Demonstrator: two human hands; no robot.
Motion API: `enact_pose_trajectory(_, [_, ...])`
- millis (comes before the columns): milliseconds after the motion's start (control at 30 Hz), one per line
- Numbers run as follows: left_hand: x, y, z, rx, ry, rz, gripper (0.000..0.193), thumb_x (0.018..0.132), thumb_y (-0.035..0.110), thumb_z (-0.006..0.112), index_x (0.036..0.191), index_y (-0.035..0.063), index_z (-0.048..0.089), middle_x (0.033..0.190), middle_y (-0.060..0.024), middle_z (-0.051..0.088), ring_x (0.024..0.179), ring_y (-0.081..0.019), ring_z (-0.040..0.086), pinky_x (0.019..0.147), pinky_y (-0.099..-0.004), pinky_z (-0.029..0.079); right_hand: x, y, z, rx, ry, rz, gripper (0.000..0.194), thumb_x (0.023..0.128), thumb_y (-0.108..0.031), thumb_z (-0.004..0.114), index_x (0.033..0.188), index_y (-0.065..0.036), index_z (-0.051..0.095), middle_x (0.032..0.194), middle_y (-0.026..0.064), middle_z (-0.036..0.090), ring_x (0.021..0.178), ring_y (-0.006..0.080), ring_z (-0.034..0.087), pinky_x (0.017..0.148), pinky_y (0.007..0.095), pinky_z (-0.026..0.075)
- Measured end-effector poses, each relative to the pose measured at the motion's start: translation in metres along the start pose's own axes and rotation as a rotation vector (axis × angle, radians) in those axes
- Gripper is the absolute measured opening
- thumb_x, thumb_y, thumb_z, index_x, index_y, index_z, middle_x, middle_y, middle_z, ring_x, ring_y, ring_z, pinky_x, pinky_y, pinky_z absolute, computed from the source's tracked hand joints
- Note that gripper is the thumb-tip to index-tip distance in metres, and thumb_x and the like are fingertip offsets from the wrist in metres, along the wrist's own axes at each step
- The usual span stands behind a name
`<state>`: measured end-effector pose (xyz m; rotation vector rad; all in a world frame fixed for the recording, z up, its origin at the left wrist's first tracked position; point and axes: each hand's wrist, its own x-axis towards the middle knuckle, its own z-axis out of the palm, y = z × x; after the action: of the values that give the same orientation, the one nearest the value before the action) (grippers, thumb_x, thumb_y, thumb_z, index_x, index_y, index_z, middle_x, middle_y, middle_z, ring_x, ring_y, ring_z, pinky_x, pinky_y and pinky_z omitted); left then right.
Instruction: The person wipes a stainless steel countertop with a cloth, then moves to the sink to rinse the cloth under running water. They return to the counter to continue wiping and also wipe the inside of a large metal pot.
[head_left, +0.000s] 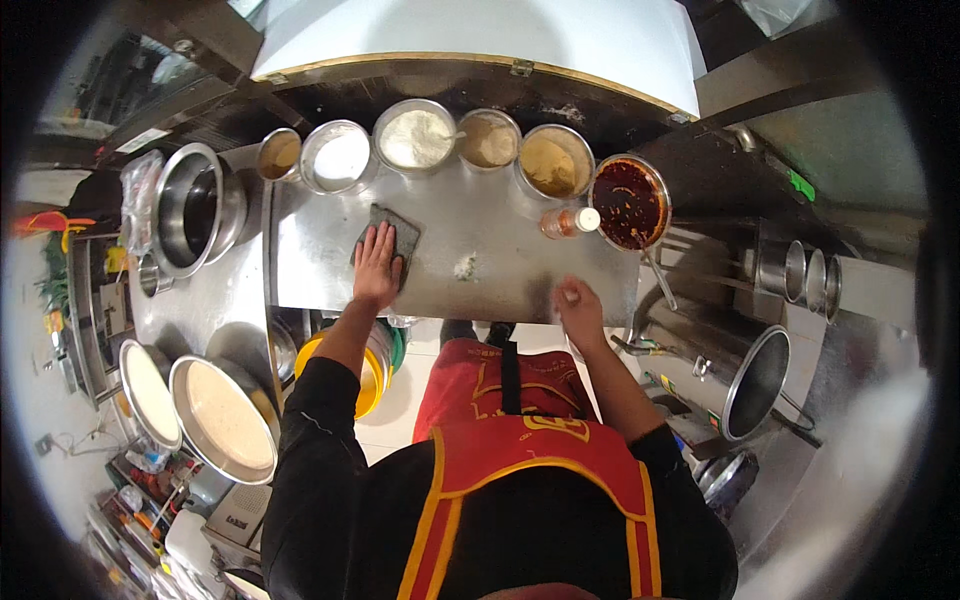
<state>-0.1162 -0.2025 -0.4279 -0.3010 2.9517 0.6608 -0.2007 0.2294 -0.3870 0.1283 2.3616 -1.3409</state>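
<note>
My left hand (379, 262) lies flat, palm down, on a folded grey cloth (409, 234) at the left of the stainless steel worktop (495, 217). My right hand (579, 304) hovers near the worktop's front edge at the right, fingers curled and blurred; whether it holds anything cannot be told. A small heap of white crumbs (465, 267) with greenish bits sits on the steel between the hands. Beyond my right hand lies a small bottle (559, 223) with a white cap and reddish contents, beside a container of dark red chili sauce (626, 196) with a handle sticking out.
Round containers of white powder (341, 156), pale powder (415, 139) and yellowish-brown powder (551, 163) line the back edge. Steel bowls (187, 210) and a basin of beige liquid (225, 420) stand on the left counter. A large steel pot (757, 382) is at the right.
</note>
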Motion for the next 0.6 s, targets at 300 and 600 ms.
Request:
enact_pose_trajectory(300, [0.127,0.074,0.037,0.028,-0.245,0.407,0.072,0.09,0.006,0.05,0.16,0.0114,0.034,0.17,-0.0035,0.028,0.158,-0.0278,0.021,0.129,-0.0449,0.019,0.093,-0.046,0.05,0.094,0.369,-0.066,0.07,0.077,-0.033,0.091,0.13,-0.001,0.058,0.115,0.0139,0.071,0.108,0.0305,0.068,0.096,0.0412,0.052])
enact_pose_trajectory(600, [0.143,0.093,0.042,-0.107,-0.269,0.584,0.065,0.087,0.002,0.051,0.151,0.0093,0.049,0.165,-0.0037,0.037,0.156,-0.0246,0.026,0.127,-0.0442,0.025,0.067,-0.046,0.027,0.026,0.468,0.111,0.065,0.082,-0.02,0.085,0.134,-0.002,0.051,0.11,0.0155,0.072,0.092,0.0263,0.073,0.084,0.0381,0.058])
